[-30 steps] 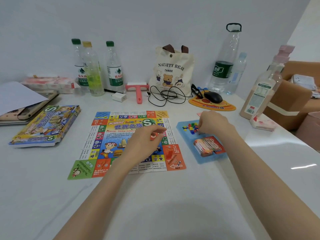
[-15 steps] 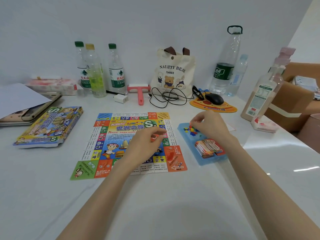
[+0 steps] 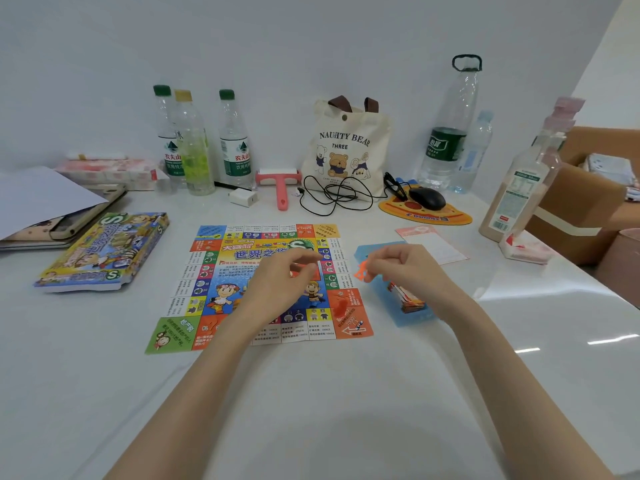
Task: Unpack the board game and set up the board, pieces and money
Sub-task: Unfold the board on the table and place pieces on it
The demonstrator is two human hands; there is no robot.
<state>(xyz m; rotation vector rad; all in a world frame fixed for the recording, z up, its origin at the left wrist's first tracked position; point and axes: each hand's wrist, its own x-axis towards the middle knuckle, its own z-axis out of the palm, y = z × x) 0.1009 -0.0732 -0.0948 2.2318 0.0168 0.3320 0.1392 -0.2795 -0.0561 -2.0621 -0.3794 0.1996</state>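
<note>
A wide bare stretch of the white table [image 3: 311,410] is seen at the bottom of the frame, crossed by two forearms; its right edge runs diagonally up the right side. The game board [image 3: 204,296] is laid flat at mid-frame, with free tabletop along its near and left edges. The left hand [image 3: 280,285] is held over the board's centre, fingers curled, and a small red piece [image 3: 301,270] is pinched between thumb and fingertips. The right hand [image 3: 405,268] is held over the blue tray [image 3: 415,315] just right of the board, fingers curled, and an orange piece [image 3: 363,273] is pinched at the fingertips, above the tray's left edge. A stack of cards [image 3: 407,301] is seen in the tray's near end. A blurred red token [image 3: 341,306] lies on the board's lower-right orange corner. "世界之旅" is printed on the board. The game box [image 3: 104,251], marked with a large "S", is set at left, well apart from the board. Farther back, "Domino's" can be read on a mouse pad [image 3: 426,216] under a black mouse [image 3: 427,197], "NAUGHTY BEAR THREE" on a tote bag [image 3: 346,147], and "农夫山" on green-capped bottles [image 3: 235,143] against the wall.
</note>
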